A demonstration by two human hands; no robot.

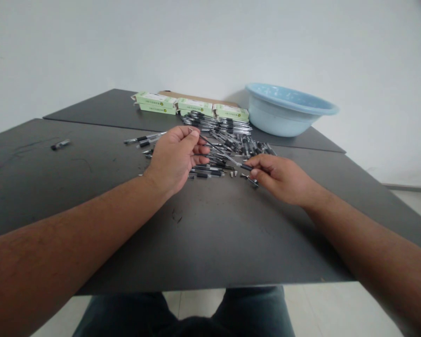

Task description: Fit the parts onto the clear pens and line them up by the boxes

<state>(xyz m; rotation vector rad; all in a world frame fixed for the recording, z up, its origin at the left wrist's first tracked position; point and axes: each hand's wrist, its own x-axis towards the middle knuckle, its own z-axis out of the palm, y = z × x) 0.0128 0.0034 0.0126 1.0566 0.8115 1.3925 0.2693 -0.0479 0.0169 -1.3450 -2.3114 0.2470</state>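
My left hand (177,157) pinches the upper end of a thin dark pen refill (214,146) between thumb and forefinger, its other fingers loosely curled. The refill slopes down to the right into a clear pen barrel (234,161) with a black grip. On that grip my right hand (279,178) is closed, thumb against fingers. How far the refill sits inside the barrel I cannot tell. Beneath and behind both hands lies a heap of clear pens (214,169) with black grips. Small pale tips (233,173) and a few small pen parts (251,181) lie near my right fingers.
Green and white boxes (157,104) stand stacked in a row at the back, before a brown cardboard piece (203,99). A light blue basin (284,114) is at the back right. One small pen piece (60,144) lies far left on the dark table (210,234).
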